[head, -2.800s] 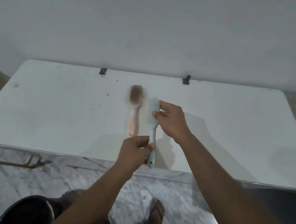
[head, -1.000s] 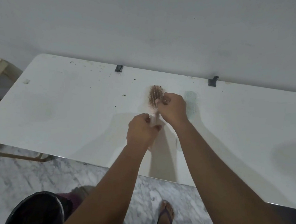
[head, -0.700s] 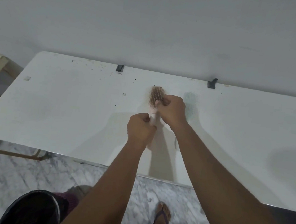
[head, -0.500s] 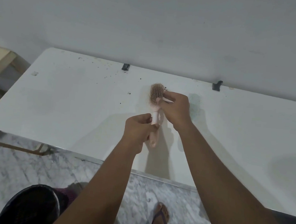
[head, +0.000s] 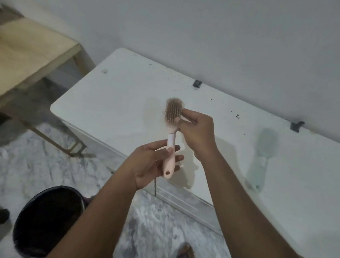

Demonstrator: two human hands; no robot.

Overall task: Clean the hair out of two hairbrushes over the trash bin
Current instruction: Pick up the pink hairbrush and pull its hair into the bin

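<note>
The left hand (head: 153, 162) grips a seemingly light, stiff pink hairbrush (head: 171, 141) by its handle; the right hand (head: 198, 131) fingers (head: 186, 112) pinch soft matted hair (head: 172, 110) at the head's edge, likely the best purchase. The trash bin (head: 48, 221) sits below-left of them.

place: likely a room in a home | white table (head: 113, 102) by a plain wall (head: 195, 27) | gray stone floor (head: 22, 166) | wooden bench (head: 20, 52) | black bin (head: 40, 197) on the floor
</note>
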